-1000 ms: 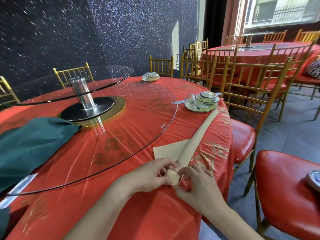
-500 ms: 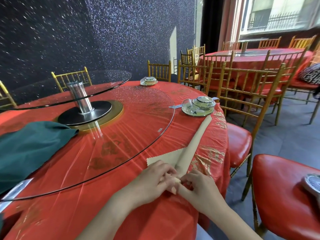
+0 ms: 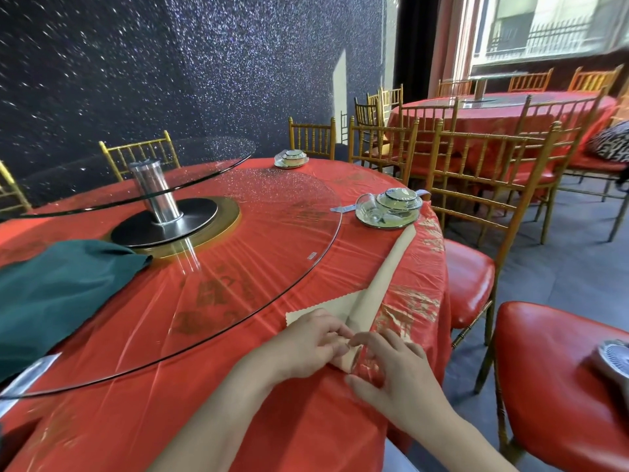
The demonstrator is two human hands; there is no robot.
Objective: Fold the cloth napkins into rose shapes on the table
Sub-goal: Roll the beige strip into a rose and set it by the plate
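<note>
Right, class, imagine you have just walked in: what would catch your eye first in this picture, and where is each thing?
First the bright red plastic-covered round table, filling the left and centre. At its near edge the left hand and right hand pinch the rolled end of a long beige cloth napkin, which stretches as a strip toward the far right rim. A dark green cloth lies at the far left.

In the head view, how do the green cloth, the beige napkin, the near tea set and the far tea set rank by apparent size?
1. green cloth
2. beige napkin
3. near tea set
4. far tea set, which looks smallest, though its distance may explain that
</note>
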